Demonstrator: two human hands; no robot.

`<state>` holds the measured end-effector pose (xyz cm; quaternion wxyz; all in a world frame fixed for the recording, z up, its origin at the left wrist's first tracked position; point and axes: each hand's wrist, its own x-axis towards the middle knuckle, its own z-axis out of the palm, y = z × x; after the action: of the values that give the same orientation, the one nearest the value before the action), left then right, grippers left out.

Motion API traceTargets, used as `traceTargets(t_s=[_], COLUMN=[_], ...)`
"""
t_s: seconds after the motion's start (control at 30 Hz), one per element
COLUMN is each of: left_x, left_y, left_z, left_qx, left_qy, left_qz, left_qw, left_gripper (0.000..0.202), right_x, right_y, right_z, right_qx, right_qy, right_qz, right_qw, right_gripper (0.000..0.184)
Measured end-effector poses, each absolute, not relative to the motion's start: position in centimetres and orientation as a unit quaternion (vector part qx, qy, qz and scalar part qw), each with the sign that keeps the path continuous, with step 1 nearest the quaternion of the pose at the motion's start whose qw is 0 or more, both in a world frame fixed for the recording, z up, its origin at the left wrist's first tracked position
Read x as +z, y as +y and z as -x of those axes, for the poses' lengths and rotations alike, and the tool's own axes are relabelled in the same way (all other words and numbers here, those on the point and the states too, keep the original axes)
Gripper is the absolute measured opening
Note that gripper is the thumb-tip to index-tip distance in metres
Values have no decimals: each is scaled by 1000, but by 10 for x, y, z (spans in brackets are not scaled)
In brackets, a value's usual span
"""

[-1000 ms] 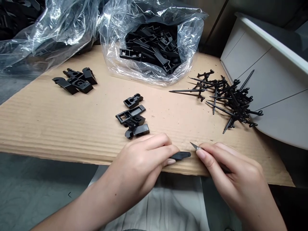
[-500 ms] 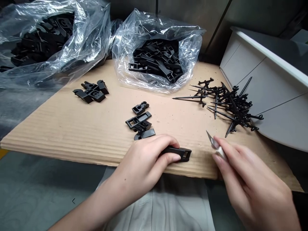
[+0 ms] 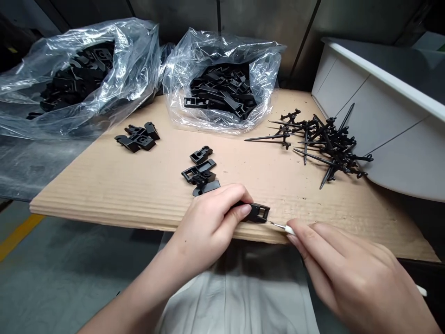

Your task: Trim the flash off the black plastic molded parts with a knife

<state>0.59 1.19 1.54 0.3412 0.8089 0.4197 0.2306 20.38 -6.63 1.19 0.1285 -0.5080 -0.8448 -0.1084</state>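
Observation:
My left hand (image 3: 208, 222) grips a black plastic slotted part (image 3: 256, 212) at the cardboard's front edge, with its slotted end sticking out past my fingers. My right hand (image 3: 347, 273) is shut on a white-handled craft knife (image 3: 283, 227), whose thin blade points left. The blade tip lies just right of the black part, nearly touching it. Most of the knife handle is hidden in my fingers. A small stack of similar black parts (image 3: 200, 172) lies just beyond my left hand.
The corrugated cardboard sheet (image 3: 104, 190) holds another small group of black parts (image 3: 138, 138) and a tangle of black spiked runners (image 3: 323, 146). Behind them are clear plastic bags (image 3: 222, 81) of black parts. A white bin (image 3: 375, 97) stands at the right.
My right hand has brought the knife down and left, from above the cardboard to beside the black part. My left hand has turned the part so its slot shows. The view has shifted.

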Motion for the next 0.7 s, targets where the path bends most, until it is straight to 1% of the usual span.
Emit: traceTargets(t_s=[0.13,0.33,0.47,0.57,0.63,0.7], left_x=[13,13,12,12,14,16], left_y=[12,11,12,13,13,11], left_z=[-6,-6,-7,-5,-1,3], left_qx=[241,244,244,252,263,281], left_qy=[410,408,401,398,399,388], left_qz=[-811,-813,-815,-809,-797,-777], left_qw=[340,336,340,351,368,409], left_gripper=[15,16,16,15,13,13], right_x=[16,21,24,29,32,33], right_y=[-64,-63,-65,-63,-61,-62], right_z=[-203,-197,-191,-192,-196,-200], right_qx=[-125,-156,-160,-146,-98,-28], right_qy=[-852,-843,-834,-819,-820,-815], right_qz=[496,499,520,550,555,554], right_qw=[109,125,86,74,101,169], right_gripper=[26,27,33,31,28,23])
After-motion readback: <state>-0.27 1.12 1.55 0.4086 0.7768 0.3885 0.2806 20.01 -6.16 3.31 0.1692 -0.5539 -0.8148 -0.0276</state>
